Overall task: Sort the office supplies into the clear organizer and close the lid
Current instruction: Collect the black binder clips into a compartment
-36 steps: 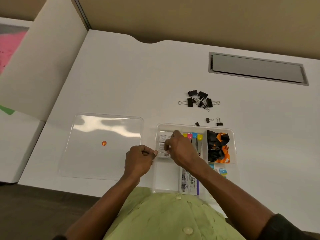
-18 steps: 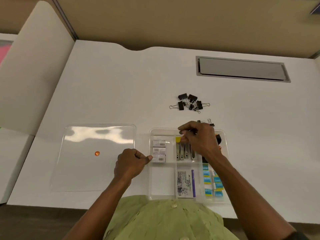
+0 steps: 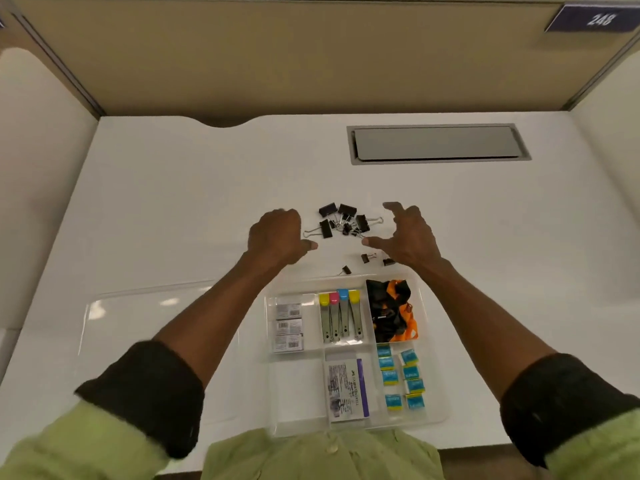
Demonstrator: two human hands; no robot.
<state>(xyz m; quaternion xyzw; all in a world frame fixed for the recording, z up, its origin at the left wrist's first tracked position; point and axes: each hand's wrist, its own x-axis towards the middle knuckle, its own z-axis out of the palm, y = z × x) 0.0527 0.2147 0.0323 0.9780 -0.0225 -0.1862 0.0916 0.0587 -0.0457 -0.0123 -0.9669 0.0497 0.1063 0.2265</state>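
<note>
A pile of black binder clips (image 3: 341, 221) lies on the white desk beyond the clear organizer (image 3: 434, 415). My left hand (image 3: 277, 237) hovers just left of the pile, fingers curled, holding nothing visible. On the pile's right, my right hand (image 3: 407, 237) has its fingers spread, also empty. Three small clips (image 3: 367, 258) lie loose between the pile and the organizer. The organizer holds staple boxes (image 3: 289, 327), staple removers with coloured tops (image 3: 341, 318), black and orange lanyards (image 3: 393, 315), a labelled box (image 3: 348, 388) and several small blue packets (image 3: 403, 377).
The clear lid (image 3: 114, 327) lies flat on the desk to the left of the organizer, partly under my left forearm. A grey cable hatch (image 3: 436, 143) is set into the desk at the back right. Beige partition walls surround the desk.
Both hands left the organizer and moved forward to either side of the binder clip pile. My head tilted up, showing more of the back wall.
</note>
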